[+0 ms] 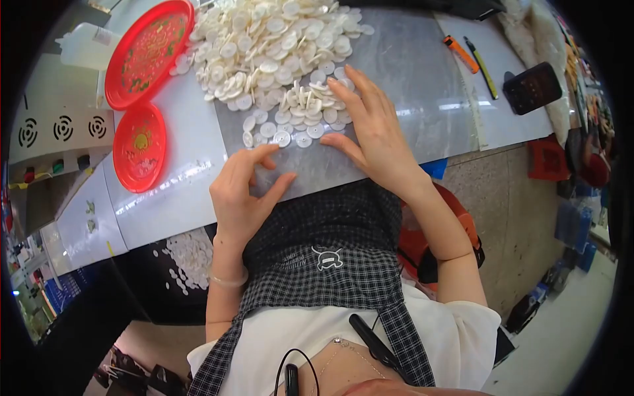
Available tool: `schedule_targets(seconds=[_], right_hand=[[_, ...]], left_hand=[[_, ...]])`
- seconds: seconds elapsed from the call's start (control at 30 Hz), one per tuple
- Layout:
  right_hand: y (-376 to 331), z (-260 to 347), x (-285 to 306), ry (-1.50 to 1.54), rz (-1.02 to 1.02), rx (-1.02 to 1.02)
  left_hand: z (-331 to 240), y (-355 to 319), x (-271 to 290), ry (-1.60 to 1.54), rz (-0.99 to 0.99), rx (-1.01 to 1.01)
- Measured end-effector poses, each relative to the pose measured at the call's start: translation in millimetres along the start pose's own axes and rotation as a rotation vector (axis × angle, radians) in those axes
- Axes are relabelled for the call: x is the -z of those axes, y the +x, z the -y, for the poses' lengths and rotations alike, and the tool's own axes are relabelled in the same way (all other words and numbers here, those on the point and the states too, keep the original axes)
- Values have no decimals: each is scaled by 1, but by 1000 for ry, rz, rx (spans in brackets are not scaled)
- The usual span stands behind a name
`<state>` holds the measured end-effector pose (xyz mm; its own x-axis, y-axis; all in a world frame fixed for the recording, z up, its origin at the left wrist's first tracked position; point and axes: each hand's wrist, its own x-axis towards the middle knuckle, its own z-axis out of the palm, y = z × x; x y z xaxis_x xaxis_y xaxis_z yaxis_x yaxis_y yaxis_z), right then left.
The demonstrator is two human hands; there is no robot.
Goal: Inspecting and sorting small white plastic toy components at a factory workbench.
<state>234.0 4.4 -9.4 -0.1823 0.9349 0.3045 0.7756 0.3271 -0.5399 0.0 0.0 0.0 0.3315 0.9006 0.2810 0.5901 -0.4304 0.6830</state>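
A large heap of white, button-like discs covers the far middle of the grey table sheet. A smaller pile of the same discs lies on the near side, with a few single discs flat along its front edge. My right hand is open at the right of this small pile, its fingers spread beside the discs and its thumb near the front ones. Just in front of the loose discs, my left hand holds nothing visible; its thumb and curved fingers are apart.
Two red plates, one large and one small, stand on the left. Toward the right lie an orange cutter, a yellow-green pen-like tool and a black phone. More white pieces sit in a dark container below.
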Motion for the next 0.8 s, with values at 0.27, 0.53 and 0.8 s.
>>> schedule_targets(seconds=[0.27,0.53,0.8], right_hand=[[-8,4,2,-60,-235,154],[-1,12,-16,-129,-165,215],[1,18,-19,-138,-186,210]], left_hand=[[-3,-13,-7,-77,-78,119],[-15,-32,-9,-279,-51,176],[-34,-35,-1,-886,373,533]])
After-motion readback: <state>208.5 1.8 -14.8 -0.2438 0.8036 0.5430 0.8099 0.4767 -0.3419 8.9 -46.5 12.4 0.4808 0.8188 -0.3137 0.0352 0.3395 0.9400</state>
